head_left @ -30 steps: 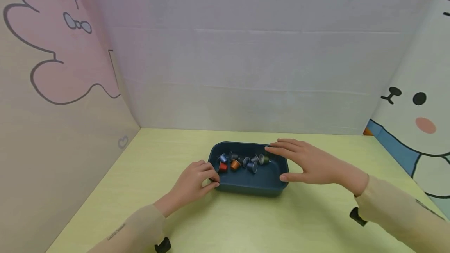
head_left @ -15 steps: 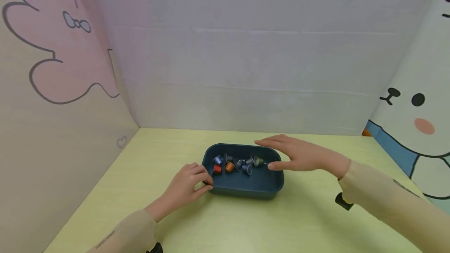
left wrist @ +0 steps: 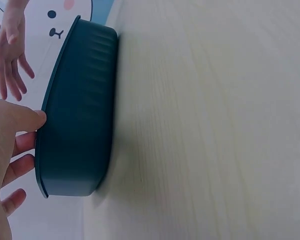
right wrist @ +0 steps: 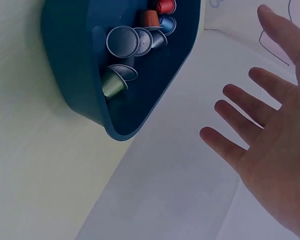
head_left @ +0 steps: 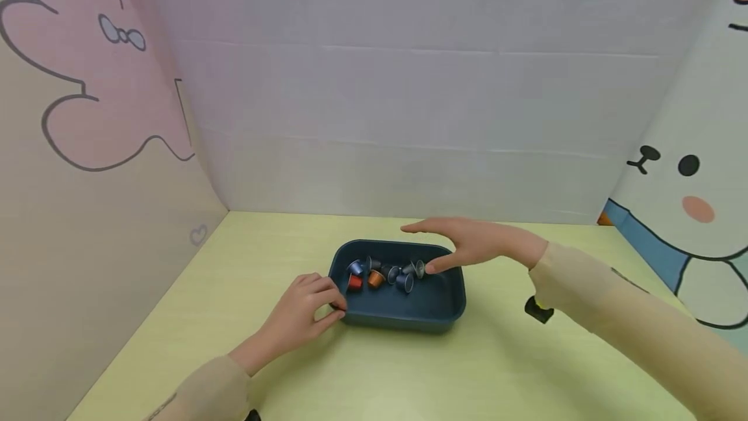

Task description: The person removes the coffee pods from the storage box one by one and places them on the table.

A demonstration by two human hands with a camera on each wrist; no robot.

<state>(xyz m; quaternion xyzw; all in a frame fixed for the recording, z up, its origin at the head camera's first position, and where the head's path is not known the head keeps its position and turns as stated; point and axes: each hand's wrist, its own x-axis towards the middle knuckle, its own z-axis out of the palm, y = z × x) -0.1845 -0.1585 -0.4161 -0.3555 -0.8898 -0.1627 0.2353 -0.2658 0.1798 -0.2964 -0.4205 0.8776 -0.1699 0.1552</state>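
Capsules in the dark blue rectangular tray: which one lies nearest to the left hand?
The red cup-shaped capsule, the only red one. In the head view it lies closest to the left hand; the shiny blue capsule lies behind it.

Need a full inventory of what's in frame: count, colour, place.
Tray: 1, dark blue-green, on the table
Red capsule: 1, red, left end of tray
Orange capsule: 1, orange, right of the red
Bright blue capsule: 1, blue, behind the red
Dark blue capsule: 1, dark blue, mid-tray
Green capsule: 1, green, rightmost
Grey-to-dark capsules: at least 3, among the others
Table: 1, pale yellow, underneath
Back sheet: 1, whitish, behind
Printed side sheets: 2, cartoon prints, left and right
Sleeves: 2, beige, forearms
Wrist pieces: 2, black, by the cuffs
Left hand: 1, pinching tray's near-left rim
Right hand: 1, at tray's right end, holding nothing
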